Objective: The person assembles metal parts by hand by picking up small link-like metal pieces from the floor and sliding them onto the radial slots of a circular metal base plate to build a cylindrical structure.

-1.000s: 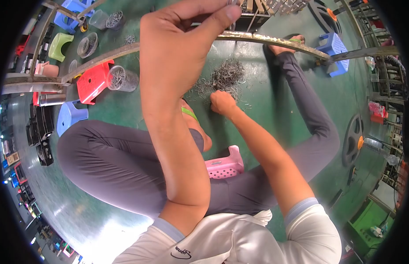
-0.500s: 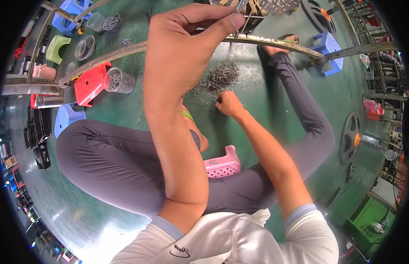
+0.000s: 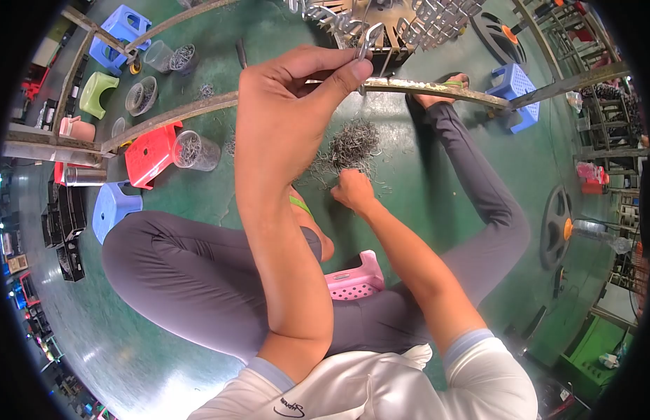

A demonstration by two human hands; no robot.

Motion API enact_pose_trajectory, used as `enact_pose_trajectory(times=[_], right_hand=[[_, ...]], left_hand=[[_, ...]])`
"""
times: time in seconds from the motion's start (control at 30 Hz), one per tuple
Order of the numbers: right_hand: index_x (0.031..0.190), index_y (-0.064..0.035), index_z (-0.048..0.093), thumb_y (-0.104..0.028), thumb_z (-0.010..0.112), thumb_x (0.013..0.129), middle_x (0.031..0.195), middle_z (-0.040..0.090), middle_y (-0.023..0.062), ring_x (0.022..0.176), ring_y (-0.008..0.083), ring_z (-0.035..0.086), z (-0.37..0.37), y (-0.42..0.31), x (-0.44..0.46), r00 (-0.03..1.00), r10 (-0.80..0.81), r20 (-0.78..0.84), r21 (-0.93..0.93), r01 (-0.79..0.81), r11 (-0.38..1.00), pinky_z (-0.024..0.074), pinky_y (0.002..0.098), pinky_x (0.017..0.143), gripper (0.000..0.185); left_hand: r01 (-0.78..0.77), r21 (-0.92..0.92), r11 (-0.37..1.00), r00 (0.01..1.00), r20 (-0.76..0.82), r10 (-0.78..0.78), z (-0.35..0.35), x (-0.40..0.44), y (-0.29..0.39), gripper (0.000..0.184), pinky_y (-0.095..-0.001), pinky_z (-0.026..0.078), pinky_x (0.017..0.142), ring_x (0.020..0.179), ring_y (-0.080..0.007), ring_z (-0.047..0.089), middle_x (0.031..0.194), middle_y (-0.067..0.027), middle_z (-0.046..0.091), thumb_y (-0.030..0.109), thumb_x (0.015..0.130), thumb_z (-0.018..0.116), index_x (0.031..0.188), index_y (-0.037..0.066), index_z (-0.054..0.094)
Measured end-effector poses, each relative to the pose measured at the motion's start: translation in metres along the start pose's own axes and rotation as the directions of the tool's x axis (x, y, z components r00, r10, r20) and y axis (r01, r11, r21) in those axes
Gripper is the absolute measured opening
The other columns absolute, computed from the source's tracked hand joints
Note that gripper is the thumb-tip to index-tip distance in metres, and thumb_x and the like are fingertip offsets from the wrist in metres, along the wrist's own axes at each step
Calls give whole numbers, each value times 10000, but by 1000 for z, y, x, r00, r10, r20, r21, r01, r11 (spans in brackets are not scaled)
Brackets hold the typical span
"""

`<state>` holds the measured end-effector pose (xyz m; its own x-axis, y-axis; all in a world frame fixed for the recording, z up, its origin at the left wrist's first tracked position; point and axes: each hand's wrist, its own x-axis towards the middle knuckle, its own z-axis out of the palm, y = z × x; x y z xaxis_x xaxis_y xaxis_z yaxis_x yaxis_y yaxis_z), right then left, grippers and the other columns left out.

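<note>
The left hand [image 3: 304,80] is raised, pinching a shiny metal hook [image 3: 370,36] between thumb and fingers. The right hand [image 3: 354,189] is low, fingers curled, at the near edge of a pile of small metal hooks [image 3: 354,142] on the green floor [image 3: 472,210]; whether it grips any is hidden. A metal rail [image 3: 437,88] crosses beyond the pile. A pink stool [image 3: 354,281] sits between the person's legs. On the left, a clear tub [image 3: 197,151] of metal pieces lies tilted beside a red stool [image 3: 151,154]. A blue stool [image 3: 514,91] stands far right.
</note>
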<state>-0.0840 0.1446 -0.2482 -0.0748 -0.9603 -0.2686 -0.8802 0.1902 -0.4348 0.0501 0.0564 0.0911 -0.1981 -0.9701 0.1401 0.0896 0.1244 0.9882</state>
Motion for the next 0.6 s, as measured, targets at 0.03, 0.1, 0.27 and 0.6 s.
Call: enact_pose_trajectory(times=[0.03, 0.1, 0.27, 0.6], right_hand=[[884, 33, 730, -157, 749, 793, 881, 744, 252, 829, 452, 737, -14, -7, -2, 996, 38, -86, 54, -34, 998, 608, 503, 802, 212], [906, 40, 718, -149, 767, 798, 854, 738, 236, 769, 404, 734, -60, -23, -5, 980, 66, -188, 352, 5, 936, 608, 451, 788, 223], [1072, 33, 742, -52, 796, 890, 881, 762, 80, 787, 101, 698, -196, -86, -35, 751, 215, -625, 720, 447, 531, 579, 274, 752, 208], [1140, 95, 734, 99, 763, 915, 1033, 771, 129, 904, 168, 752, -244, -122, -52, 624, 151, -767, 638, 714, 290, 646, 288, 797, 227]], left_hand=[[3, 4, 1000, 1000, 1, -3, 0, 0, 1, 195, -284, 555, 838, 853, -127, 674, 959, -64, 786, 125, 898, 855, 1014, -26, 812], [-2, -30, 1000, 1000, 5, 2, -1, -1, 1, 183, -288, 559, 853, 883, -133, 688, 956, -63, 780, 118, 901, 852, 1003, -27, 808], [-40, -103, 994, 998, 35, 44, -2, 3, -7, 159, -287, 562, 866, 944, -146, 724, 975, -78, 783, 69, 905, 839, 1027, -29, 804], [-57, -144, 988, 996, 55, 66, 3, -1, -8, 191, -321, 580, 944, 1010, -184, 746, 1072, -135, 799, 80, 904, 844, 1054, -25, 788]])
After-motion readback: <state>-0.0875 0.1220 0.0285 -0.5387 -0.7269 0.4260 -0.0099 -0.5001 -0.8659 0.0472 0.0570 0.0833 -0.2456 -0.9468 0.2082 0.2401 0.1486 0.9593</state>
